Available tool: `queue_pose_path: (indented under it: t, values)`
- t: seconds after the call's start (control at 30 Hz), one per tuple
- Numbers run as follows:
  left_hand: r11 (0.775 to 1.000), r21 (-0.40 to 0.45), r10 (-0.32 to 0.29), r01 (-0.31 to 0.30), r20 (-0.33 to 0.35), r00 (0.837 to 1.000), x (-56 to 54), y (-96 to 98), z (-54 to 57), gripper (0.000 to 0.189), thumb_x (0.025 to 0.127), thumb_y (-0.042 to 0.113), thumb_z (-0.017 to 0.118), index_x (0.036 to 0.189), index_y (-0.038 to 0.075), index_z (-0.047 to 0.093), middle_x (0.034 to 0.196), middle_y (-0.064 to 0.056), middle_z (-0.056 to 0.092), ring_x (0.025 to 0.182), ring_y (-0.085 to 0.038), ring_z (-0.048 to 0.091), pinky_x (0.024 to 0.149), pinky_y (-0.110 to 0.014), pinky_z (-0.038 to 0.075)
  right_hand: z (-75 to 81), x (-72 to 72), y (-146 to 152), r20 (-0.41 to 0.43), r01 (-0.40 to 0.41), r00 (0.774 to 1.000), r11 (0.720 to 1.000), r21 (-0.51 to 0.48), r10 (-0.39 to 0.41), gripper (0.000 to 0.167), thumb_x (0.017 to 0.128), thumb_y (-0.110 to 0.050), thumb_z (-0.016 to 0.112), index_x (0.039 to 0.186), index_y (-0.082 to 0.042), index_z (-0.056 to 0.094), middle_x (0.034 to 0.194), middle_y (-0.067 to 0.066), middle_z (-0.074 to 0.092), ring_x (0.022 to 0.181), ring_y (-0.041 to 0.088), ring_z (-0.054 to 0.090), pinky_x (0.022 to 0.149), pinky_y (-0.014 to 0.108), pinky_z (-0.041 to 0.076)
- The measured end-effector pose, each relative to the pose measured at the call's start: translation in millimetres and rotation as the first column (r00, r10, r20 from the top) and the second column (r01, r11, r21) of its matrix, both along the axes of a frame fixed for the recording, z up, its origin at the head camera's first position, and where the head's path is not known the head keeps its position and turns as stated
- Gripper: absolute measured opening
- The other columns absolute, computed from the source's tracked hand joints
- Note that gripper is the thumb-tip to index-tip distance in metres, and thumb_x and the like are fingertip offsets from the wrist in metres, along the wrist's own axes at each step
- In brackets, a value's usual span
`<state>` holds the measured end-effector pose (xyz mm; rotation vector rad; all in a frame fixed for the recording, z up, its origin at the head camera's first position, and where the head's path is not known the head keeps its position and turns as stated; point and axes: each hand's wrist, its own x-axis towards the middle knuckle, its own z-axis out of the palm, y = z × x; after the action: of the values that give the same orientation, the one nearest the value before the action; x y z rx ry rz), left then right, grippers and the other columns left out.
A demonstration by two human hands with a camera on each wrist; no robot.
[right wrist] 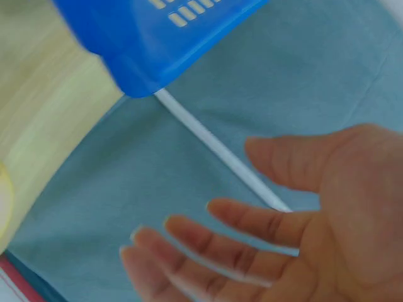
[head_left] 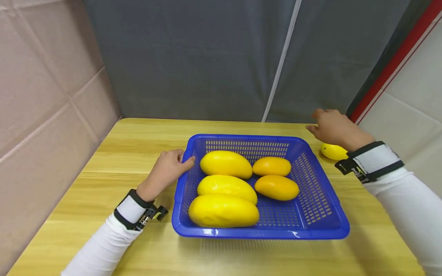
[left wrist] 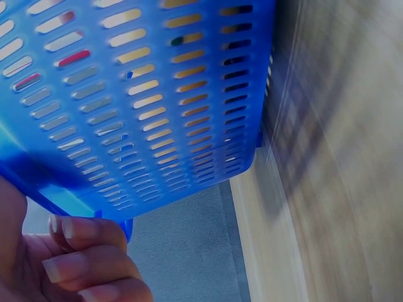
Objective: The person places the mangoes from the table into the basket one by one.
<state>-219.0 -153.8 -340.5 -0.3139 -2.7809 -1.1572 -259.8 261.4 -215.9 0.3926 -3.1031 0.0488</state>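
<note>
A blue plastic basket [head_left: 276, 233] with slotted walls stands on the table. My left hand [head_left: 164, 170] grips its left rim, thumb over the edge and fingers [left wrist: 94, 261] curled at the outside. Inside, three large, long yellow fruits [head_left: 226, 165] lie in a column on the left. Two smaller orange-yellow mangoes [head_left: 276, 187] lie right of them. Beyond the basket's far right corner, my right hand [head_left: 336, 128] hovers with fingers spread and nothing in them, as the right wrist view shows. A small yellow fruit [head_left: 332, 151] lies on the table below it, partly hidden by the wrist.
The light wooden table [head_left: 138, 138] ends at a grey curtain [head_left: 193, 69] with a white strip. A pinkish padded wall [head_left: 41, 76] borders the left. On the right rises a white panel [head_left: 411, 92] with a red edge.
</note>
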Motion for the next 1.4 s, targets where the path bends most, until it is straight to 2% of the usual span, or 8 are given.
queue_pose_path:
  t: [0.23, 0.47, 0.7, 0.87, 1.03, 1.17, 1.3, 1.4]
  values:
    - [1.000, 0.001, 0.003, -0.003, -0.005, 1.000, -0.3, 1.2, 1.1, 0.039, 0.090, 0.036, 0.061, 0.068, 0.008, 0.046, 0.056, 0.000, 0.040, 0.045, -0.017, 0.049, 0.041, -0.025, 0.034, -5.1, -12.6, 21.5, 0.066, 0.139, 0.988, 0.990, -0.023, -0.137, 0.062, 0.098, -0.028, 0.048, 0.119, 0.028, 0.031, 0.096, 0.037, 0.049, 0.077, 0.043, 0.057, 0.073, 0.056, 0.050]
    - [1.000, -0.002, 0.008, -0.008, -0.014, 1.000, -1.3, 2.2, 0.3, 0.039, 0.090, 0.036, 0.061, 0.068, 0.008, 0.046, 0.056, 0.000, 0.040, 0.045, -0.016, 0.050, 0.041, -0.025, 0.034, -13.7, -20.9, 40.4, 0.129, 0.231, 0.966, 0.973, -0.026, -0.226, 0.070, 0.100, -0.033, 0.042, 0.121, 0.032, 0.027, 0.110, 0.047, 0.040, 0.084, 0.048, 0.055, 0.078, 0.059, 0.047]
    - [1.000, -0.004, 0.012, -0.012, -0.019, 1.000, 0.0, 2.8, -0.1, 0.039, 0.090, 0.036, 0.062, 0.067, 0.009, 0.045, 0.055, 0.001, 0.038, 0.044, -0.017, 0.048, 0.041, -0.025, 0.032, -23.9, -24.2, 53.4, 0.161, 0.295, 0.946, 0.953, -0.067, -0.282, 0.060, 0.100, -0.035, 0.041, 0.111, 0.023, 0.050, 0.086, 0.027, 0.055, 0.075, 0.038, 0.055, 0.072, 0.053, 0.050]
    - [1.000, 0.006, 0.015, -0.015, -0.021, 1.000, 0.3, 4.3, -0.9, 0.039, 0.090, 0.036, 0.062, 0.067, 0.009, 0.045, 0.055, 0.001, 0.038, 0.044, -0.017, 0.047, 0.041, -0.024, 0.032, -35.6, -27.3, 63.9, 0.135, 0.316, 0.943, 0.946, -0.079, -0.304, 0.058, 0.100, -0.033, 0.041, 0.109, 0.023, 0.053, 0.084, 0.027, 0.057, 0.075, 0.040, 0.055, 0.072, 0.054, 0.049]
    - [1.000, 0.004, 0.015, -0.015, -0.012, 1.000, 0.1, 5.8, -0.4, 0.037, 0.089, 0.036, 0.062, 0.070, 0.008, 0.048, 0.055, 0.000, 0.041, 0.045, -0.017, 0.049, 0.041, -0.024, 0.033, -50.2, -28.5, 72.6, 0.049, 0.332, 0.943, 0.938, -0.096, -0.329, 0.055, 0.101, -0.031, 0.039, 0.092, 0.019, 0.062, 0.081, 0.029, 0.059, 0.079, 0.046, 0.054, 0.074, 0.056, 0.046]
    - [1.000, 0.002, 0.020, -0.020, -0.007, 1.000, 1.1, 5.9, 0.4, 0.036, 0.089, 0.036, 0.062, 0.071, 0.007, 0.048, 0.056, -0.001, 0.042, 0.045, -0.017, 0.050, 0.041, -0.024, 0.034, -58.6, -30.2, 75.6, 0.014, 0.364, 0.931, 0.928, -0.081, -0.364, 0.061, 0.101, -0.034, 0.034, 0.085, 0.016, 0.064, 0.077, 0.027, 0.059, 0.080, 0.048, 0.053, 0.075, 0.057, 0.044]
    - [1.000, 0.012, 0.022, -0.022, -0.007, 1.000, 2.2, 5.3, 0.4, 0.037, 0.089, 0.036, 0.062, 0.070, 0.008, 0.047, 0.055, -0.001, 0.040, 0.044, -0.017, 0.048, 0.041, -0.024, 0.032, -66.5, -30.3, 74.7, 0.057, 0.406, 0.914, 0.911, -0.078, -0.402, 0.059, 0.100, -0.036, 0.037, 0.092, 0.017, 0.063, 0.074, 0.023, 0.055, 0.079, 0.045, 0.052, 0.070, 0.053, 0.045]
    - [1.000, 0.013, 0.023, -0.023, -0.013, 1.000, 2.6, 5.1, 0.2, 0.038, 0.090, 0.036, 0.062, 0.069, 0.008, 0.046, 0.055, 0.000, 0.039, 0.044, -0.017, 0.047, 0.041, -0.024, 0.031, -72.2, -30.3, 72.8, 0.088, 0.440, 0.897, 0.895, -0.075, -0.434, 0.055, 0.099, -0.033, 0.041, 0.100, 0.019, 0.058, 0.083, 0.030, 0.051, 0.081, 0.047, 0.051, 0.067, 0.053, 0.047]
